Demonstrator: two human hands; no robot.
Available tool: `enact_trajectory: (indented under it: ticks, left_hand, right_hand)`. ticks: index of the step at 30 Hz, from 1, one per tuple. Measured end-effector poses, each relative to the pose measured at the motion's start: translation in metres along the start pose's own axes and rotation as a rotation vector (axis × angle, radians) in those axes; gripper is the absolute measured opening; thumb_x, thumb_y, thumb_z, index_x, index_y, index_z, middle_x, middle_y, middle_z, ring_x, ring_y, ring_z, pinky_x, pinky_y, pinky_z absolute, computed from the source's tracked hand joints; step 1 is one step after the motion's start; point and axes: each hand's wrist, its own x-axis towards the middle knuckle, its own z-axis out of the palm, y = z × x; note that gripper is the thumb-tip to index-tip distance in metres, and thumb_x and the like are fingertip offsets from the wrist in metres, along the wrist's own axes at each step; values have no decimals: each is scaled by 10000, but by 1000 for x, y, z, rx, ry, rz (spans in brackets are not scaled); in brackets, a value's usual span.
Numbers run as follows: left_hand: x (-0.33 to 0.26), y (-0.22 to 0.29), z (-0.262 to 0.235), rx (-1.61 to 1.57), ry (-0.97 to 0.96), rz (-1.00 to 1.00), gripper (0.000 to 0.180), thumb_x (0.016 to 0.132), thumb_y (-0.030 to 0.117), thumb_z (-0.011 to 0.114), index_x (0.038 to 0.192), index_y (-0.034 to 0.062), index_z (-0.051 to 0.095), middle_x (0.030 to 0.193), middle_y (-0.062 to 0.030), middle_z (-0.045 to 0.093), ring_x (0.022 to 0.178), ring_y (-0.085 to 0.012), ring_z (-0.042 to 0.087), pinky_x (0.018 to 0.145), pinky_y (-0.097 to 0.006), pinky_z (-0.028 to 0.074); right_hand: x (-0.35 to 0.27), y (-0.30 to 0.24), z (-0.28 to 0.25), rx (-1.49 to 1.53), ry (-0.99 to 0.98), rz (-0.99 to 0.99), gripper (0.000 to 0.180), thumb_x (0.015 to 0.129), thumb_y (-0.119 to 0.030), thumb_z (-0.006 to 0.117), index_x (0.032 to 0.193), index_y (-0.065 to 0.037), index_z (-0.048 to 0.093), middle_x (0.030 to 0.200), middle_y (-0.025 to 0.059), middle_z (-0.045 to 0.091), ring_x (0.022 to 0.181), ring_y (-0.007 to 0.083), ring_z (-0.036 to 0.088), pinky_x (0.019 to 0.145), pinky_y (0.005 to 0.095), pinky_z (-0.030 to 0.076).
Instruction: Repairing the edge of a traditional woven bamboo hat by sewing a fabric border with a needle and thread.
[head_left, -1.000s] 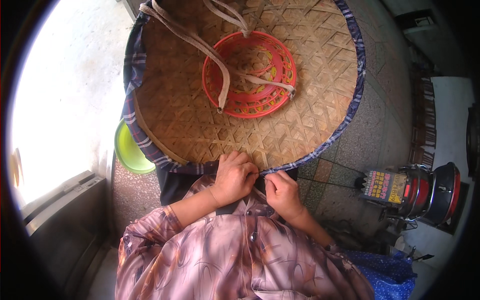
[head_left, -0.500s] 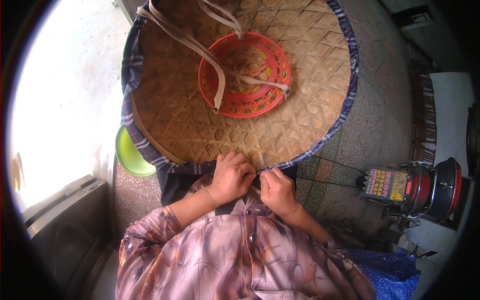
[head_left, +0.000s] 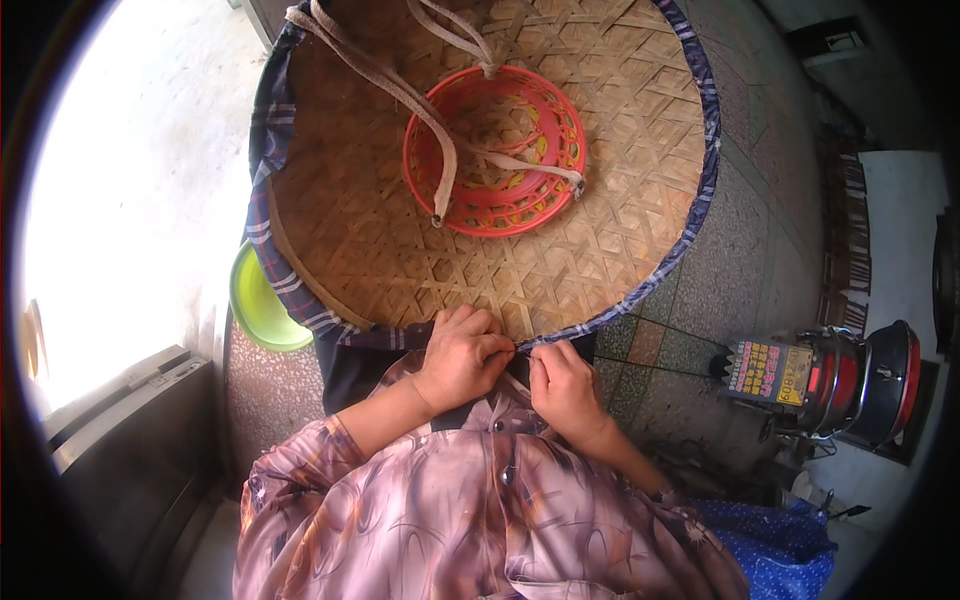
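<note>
A large woven bamboo basket (head_left: 400, 235) lies in front of me, its rim bound with blue plaid cloth (head_left: 278, 235). At the near rim, my left hand (head_left: 462, 352) is closed with thumb and fingers pinched on the cloth binding. Just to its right, my right hand (head_left: 567, 388) is also closed, its fingertips against the binding. Whether a needle or thread is between its fingers is too small to tell. Inside the basket sits a red plastic basket (head_left: 412, 160) with open latticed sides. Pale ropes (head_left: 385, 80) drape over it from the far left rim.
A green basin (head_left: 265, 305) stands partly behind the basket's left side. At the left is a dark metal door or panel (head_left: 140, 430) beside a bright doorway. On the right are a parked motorbike (head_left: 835, 380) and blue dotted cloth (head_left: 770, 545). The speckled floor (head_left: 720, 230) is tiled.
My right hand has shifted slightly right and down, a little away from my left hand. The left keeps its pinch on the rim, and the basket sits slightly further right in view.
</note>
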Motion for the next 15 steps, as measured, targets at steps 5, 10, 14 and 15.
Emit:
enact_trajectory:
  ticks: [5,10,14,15]
  left_hand:
    - [-1,-4,-1,5,-1,47,105,723,157,806,819,150,763,854,11,607,892,-218,575,818,-382,405]
    - [2,-1,2,50,-14,29,68,754,163,778,801,145,732,847,-5,622,887,-230,581,813,-390,406]
    - [5,2,3,100,-24,-5,181,724,128,793,882,142,706,856,-21,632,875,-256,591,800,-399,408]
    - [5,3,4,110,-25,-37,198,723,128,788,900,139,701,857,-25,635,880,-262,593,806,-402,410]
  right_hand:
    - [2,1,4,21,-19,0,83,884,-21,620,964,-29,642,900,175,624,796,394,655,697,451,542]
    - [5,1,3,7,-36,-5,96,882,-18,614,971,-21,649,901,179,622,793,395,660,694,448,545]
    - [7,-1,2,4,-33,-11,97,878,-19,620,970,-15,651,904,182,622,785,396,661,693,449,548]
    - [8,-1,2,5,-31,-10,97,878,-19,620,970,-15,651,904,182,622,785,396,661,693,449,548]
